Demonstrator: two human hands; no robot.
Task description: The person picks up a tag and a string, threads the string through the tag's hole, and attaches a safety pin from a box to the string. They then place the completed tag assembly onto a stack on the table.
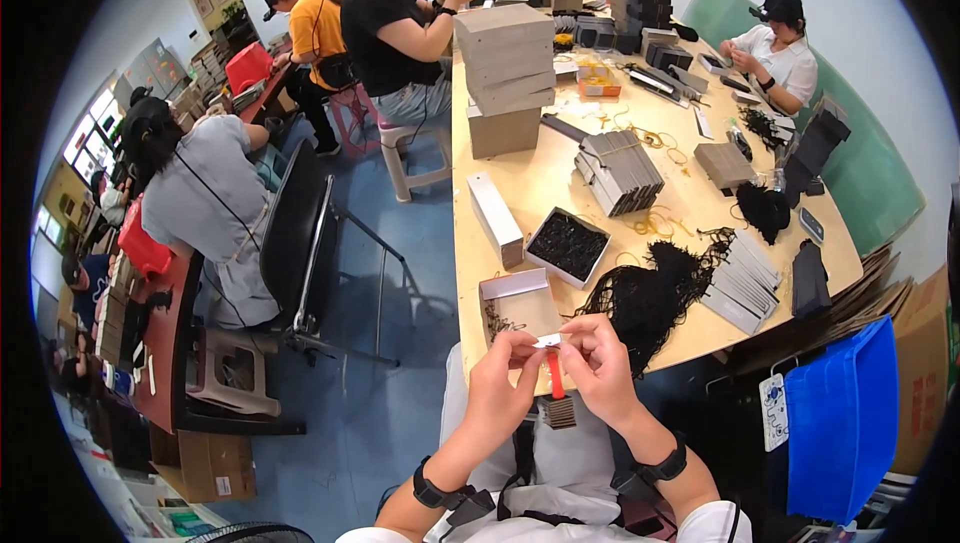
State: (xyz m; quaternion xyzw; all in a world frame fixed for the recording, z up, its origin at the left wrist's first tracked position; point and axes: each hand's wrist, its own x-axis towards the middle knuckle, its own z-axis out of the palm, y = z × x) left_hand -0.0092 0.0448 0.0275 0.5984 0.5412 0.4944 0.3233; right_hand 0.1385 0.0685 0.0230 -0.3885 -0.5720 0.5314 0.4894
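Note:
My left hand (503, 380) and my right hand (603, 371) meet just over the table's near edge. Between their fingertips they pinch a small white piece (548, 341), too small to make out fully. A red strip (556, 375) hangs below it, nearest my right thumb. Under the hands, at my lap, is a small stack of grey-brown cards (559, 413). Just beyond my fingers stands an open box (517, 291) with small dark metal-looking bits inside. Behind it is a tray (568, 246) full of small black pieces. A heap of black cords (645, 298) lies to the right.
Grey cards (742, 285) fan out beyond the cords. A long white box (494, 220), a banded card bundle (620, 173) and stacked grey boxes (505, 68) stand farther back. A blue bin (840, 423) is at right, a black chair (297, 233) at left. Several people work around.

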